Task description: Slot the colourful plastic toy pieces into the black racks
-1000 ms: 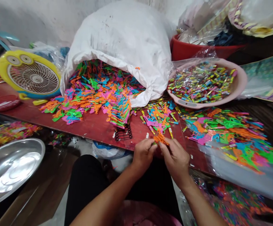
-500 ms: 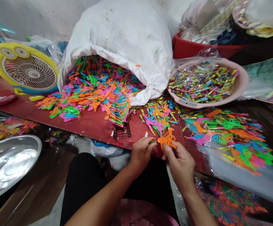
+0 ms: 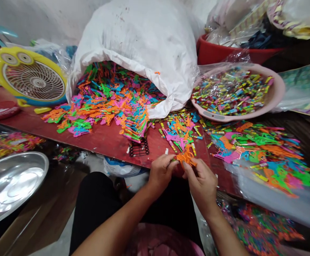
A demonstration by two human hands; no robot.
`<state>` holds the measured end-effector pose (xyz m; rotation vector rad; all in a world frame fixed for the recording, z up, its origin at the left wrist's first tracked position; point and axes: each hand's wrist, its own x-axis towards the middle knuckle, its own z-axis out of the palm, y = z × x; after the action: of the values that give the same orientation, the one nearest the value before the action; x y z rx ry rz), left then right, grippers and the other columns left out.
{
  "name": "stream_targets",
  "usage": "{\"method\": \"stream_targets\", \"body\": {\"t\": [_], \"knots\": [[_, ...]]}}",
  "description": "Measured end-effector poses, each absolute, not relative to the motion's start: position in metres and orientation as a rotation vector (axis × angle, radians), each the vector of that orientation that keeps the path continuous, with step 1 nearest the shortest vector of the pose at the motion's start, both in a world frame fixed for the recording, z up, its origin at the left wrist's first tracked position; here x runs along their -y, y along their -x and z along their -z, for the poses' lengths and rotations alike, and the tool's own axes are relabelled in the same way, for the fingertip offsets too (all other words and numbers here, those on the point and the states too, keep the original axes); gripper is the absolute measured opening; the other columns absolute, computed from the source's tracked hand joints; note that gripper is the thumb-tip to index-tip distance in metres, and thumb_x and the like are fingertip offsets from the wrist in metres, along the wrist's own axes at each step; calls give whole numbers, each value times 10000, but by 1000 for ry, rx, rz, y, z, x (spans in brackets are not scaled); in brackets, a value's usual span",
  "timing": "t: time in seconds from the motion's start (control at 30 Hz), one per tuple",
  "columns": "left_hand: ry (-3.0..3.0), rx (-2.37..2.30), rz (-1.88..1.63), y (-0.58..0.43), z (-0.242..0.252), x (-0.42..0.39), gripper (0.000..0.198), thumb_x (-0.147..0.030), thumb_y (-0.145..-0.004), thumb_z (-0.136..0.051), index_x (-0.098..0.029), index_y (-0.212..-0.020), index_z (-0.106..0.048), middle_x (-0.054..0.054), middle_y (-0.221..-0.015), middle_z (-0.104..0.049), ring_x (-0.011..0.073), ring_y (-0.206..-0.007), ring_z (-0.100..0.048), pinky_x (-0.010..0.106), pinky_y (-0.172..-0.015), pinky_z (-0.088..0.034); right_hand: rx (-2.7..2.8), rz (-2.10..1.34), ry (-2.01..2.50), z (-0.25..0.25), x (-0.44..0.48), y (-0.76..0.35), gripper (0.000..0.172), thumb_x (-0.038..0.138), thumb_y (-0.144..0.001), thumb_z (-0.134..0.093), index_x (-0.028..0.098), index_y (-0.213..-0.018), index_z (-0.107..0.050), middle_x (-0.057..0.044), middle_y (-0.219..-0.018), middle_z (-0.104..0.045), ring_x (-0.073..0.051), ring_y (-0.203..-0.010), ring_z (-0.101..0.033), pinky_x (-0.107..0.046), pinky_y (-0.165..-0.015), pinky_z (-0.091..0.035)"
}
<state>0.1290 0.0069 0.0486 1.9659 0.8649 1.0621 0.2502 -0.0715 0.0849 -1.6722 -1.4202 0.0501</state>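
Observation:
My left hand (image 3: 160, 172) and my right hand (image 3: 203, 183) meet at the near edge of the red board (image 3: 101, 140), both pinched on a small orange plastic toy piece (image 3: 186, 157). Just beyond them lies a little heap of mixed coloured pieces and small tubes (image 3: 180, 131). A white sack (image 3: 141, 46) lies on its side at the back, spilling a wide pile of coloured plastic pieces (image 3: 109, 103). What else the left fingers hold is hidden.
A pink basin (image 3: 276, 96) of small coloured tubes stands back right, with a red tub (image 3: 213, 55) behind. More coloured pieces (image 3: 264, 153) lie on clear plastic at right. A yellow fan (image 3: 30, 80) is back left, a steel tray (image 3: 13, 185) lower left, a black grid piece (image 3: 139, 148) mid-board.
Half a second ago my right hand held the orange piece lifted and apart from the left hand; now both hands are together again on it, as one second ago.

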Motion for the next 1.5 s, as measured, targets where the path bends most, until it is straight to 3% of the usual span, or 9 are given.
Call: {"method": "stream_targets", "body": {"t": [0.3,0.43,0.6,0.77,0.9,1.03,1.27,1.37,1.5], "knots": [[-2045,-848,-1054,-129,-48,-6,233,-280,-989,-494,-167,-1043,-691,57,-915,-711,178,-850,-631,262,-782,-452,1487,-101,1684,-96,70,-252,184,278,-993,-500,201,-907,-642,5,-724,-584,-131,-623,-546,-263,-628,-413],[-2084,-871,-1070,-129,-47,-4,247,-290,-1001,-467,-174,-1032,-683,45,-905,-708,177,-849,-631,264,-782,-462,1548,-30,1655,-95,70,-251,168,268,-982,-515,187,-1005,-661,-15,-795,-613,-141,-695,-576,-262,-661,-423],[-2110,-872,-1091,-130,-45,-4,230,-274,-999,-472,-179,-1029,-680,32,-882,-704,164,-817,-631,254,-770,-474,1424,-224,1658,-91,70,-251,213,293,-987,-513,196,-839,-632,28,-663,-548,-121,-591,-537,-246,-601,-413],[-2129,-894,-1131,-131,-44,-3,211,-250,-998,-471,-178,-1003,-670,30,-889,-706,163,-813,-632,255,-775,-478,1594,-46,1620,-97,68,-251,189,253,-994,-494,173,-1037,-660,-20,-818,-610,-142,-740,-589,-254,-694,-431],[-2174,-898,-1127,-131,-42,-3,215,-237,-999,-459,-165,-1008,-661,43,-905,-705,168,-819,-630,260,-775,-475,1650,-77,1674,-105,69,-248,217,250,-1005,-461,171,-966,-658,-34,-812,-609,-152,-753,-583,-257,-696,-424],[-2176,-866,-1151,-132,-39,-4,234,-199,-988,-443,-149,-943,-667,63,-871,-696,180,-808,-621,274,-768,-469,1661,-57,1722,-105,72,-245,241,255,-1005,-425,181,-1036,-652,-51,-859,-616,-169,-788,-591,-277,-735,-426],[-1787,-811,-1056,-132,-50,-4,220,-193,-885,-560,-172,-1086,-650,37,-869,-698,152,-757,-617,259,-718,-465,1462,-433,1715,-110,67,-252,310,364,-963,-499,197,-705,-538,13,-627,-540,-130,-603,-531,-250,-572,-371],[-1506,-764,-961,-126,-60,-2,218,-261,-857,-587,-149,-1041,-623,11,-759,-652,115,-614,-555,225,-592,-430,1385,-656,1662,-115,73,-252,286,447,-945,-532,184,-879,-625,45,-582,-517,-110,-526,-494,-238,-520,-346],[-1232,-631,-775,-109,-75,-2,335,-382,-810,-679,-124,-1022,-653,14,-746,-646,72,-531,-457,193,-504,-342,1236,-836,1519,-114,79,-256,437,518,-977,-444,191,-1192,-638,26,-675,-592,-107,-541,-529,-236,-545,-399]]}}
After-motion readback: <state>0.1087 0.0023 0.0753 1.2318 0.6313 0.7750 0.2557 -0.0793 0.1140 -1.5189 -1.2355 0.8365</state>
